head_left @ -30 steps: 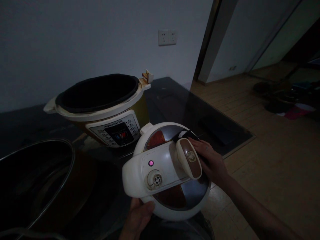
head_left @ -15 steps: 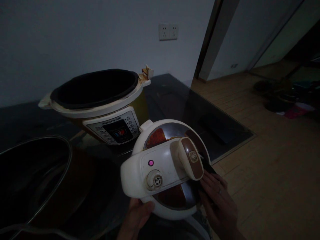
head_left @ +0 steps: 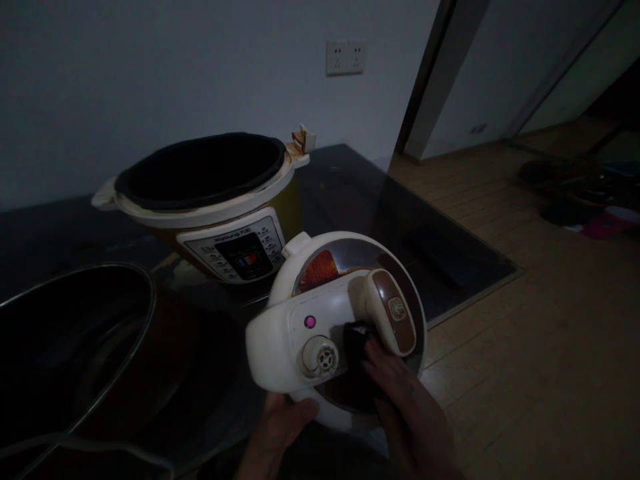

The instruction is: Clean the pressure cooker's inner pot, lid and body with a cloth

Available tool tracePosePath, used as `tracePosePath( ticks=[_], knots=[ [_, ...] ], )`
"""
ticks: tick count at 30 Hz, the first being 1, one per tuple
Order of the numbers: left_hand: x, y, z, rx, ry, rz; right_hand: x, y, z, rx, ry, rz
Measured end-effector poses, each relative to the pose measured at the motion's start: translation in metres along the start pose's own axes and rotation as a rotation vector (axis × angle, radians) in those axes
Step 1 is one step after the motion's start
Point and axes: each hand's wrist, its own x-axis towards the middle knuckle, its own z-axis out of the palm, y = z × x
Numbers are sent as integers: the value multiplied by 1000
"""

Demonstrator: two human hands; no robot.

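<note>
A white, round pressure cooker lid (head_left: 273,347) with a brown-topped handle (head_left: 395,310), a pink button and a steam valve (head_left: 320,357) is held up in front of me. My left hand (head_left: 285,423) grips its lower left edge, thumb on top and the other fingers hidden beneath. With my right hand (head_left: 400,393) I press a dark cloth (head_left: 357,340) on the lid between the valve and the handle. Behind the lid, the open pressure cooker body (head_left: 290,207) stands with its control panel facing me and a dark inner pot.
A large dark pot (head_left: 150,313) stands at the left, with a pale cord (head_left: 115,448) in front. The dark glossy table (head_left: 345,180) ends at the right above a wooden floor (head_left: 550,333). A double wall socket (head_left: 346,58) is behind; a dark flat object (head_left: 440,257) lies near the table's right edge.
My right hand has moved the dark cloth from the lid's right edge leftward onto its middle, beside the handle. My left hand keeps its grip. The whole view has shifted slightly.
</note>
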Motion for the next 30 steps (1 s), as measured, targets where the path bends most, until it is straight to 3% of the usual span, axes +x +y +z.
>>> tracePosePath(
  ticks=[5,14,20,30],
  knots=[
    [9,-6,-7,-17,-68,-32,25,-17,7,159,37,121],
    [6,-7,3,-70,-15,27,79,-38,1,374,-16,287],
    [7,-7,0,-70,-10,0,104,-34,9,481,-145,244],
    [9,2,15,-148,20,22,92,-23,3,463,-308,3]
  ],
)
